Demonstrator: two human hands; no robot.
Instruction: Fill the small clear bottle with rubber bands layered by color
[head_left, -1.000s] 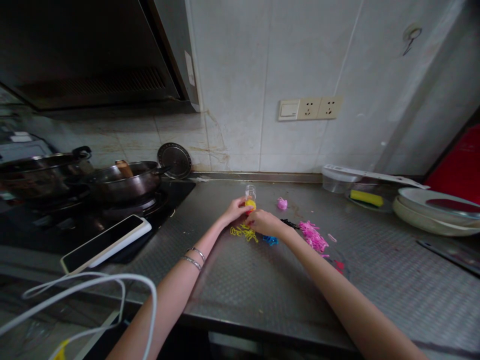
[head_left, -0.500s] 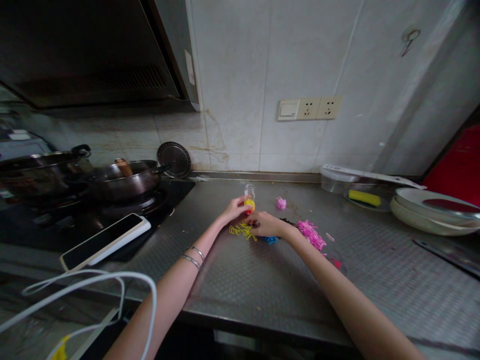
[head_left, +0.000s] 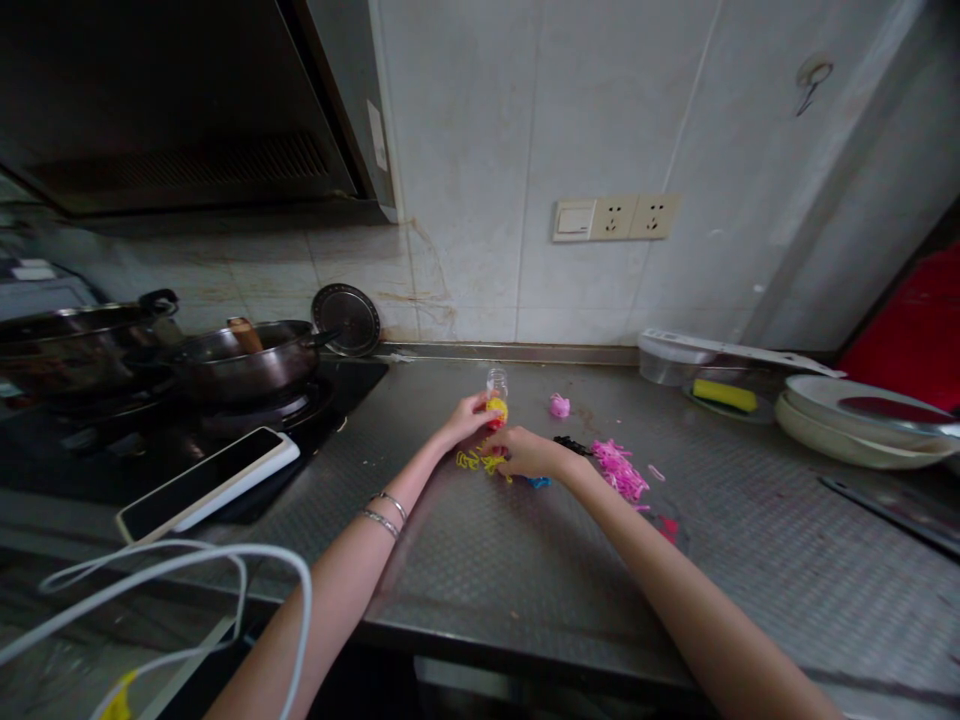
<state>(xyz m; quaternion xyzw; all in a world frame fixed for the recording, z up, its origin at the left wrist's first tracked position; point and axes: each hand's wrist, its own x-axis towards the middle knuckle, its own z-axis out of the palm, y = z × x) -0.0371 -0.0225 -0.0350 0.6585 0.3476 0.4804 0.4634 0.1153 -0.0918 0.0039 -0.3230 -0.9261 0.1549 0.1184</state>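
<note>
My left hand (head_left: pixel 466 418) is closed around a small clear plastic bottle (head_left: pixel 496 382) lying on the counter, with yellow and red bits inside its lower part. Close by on the right, my right hand (head_left: pixel 519 453) has its fingers bent down and drawn together on a loose pile of yellow rubber bands (head_left: pixel 469 460). The fingertips are partly hidden among the bands. Beside that hand lie some blue rubber bands (head_left: pixel 539 482), half covered by it, and black ones (head_left: pixel 570 443). Further right is a heap of pink rubber bands (head_left: pixel 619 470).
A pink lump (head_left: pixel 559 405) sits behind the hands. On the right are a clear tub (head_left: pixel 666 360), a yellow sponge (head_left: pixel 724 396), stacked plates (head_left: pixel 847 440) and a knife-like dark blade (head_left: pixel 892 512). Pans (head_left: pixel 247 365) stand on the stove at left, near a phone-like device (head_left: pixel 210 480) and white cable (head_left: pixel 304 580).
My right hand has shifted slightly left and down over the yellow bands, uncovering more of the black ones. The left hand keeps its grip on the bottle.
</note>
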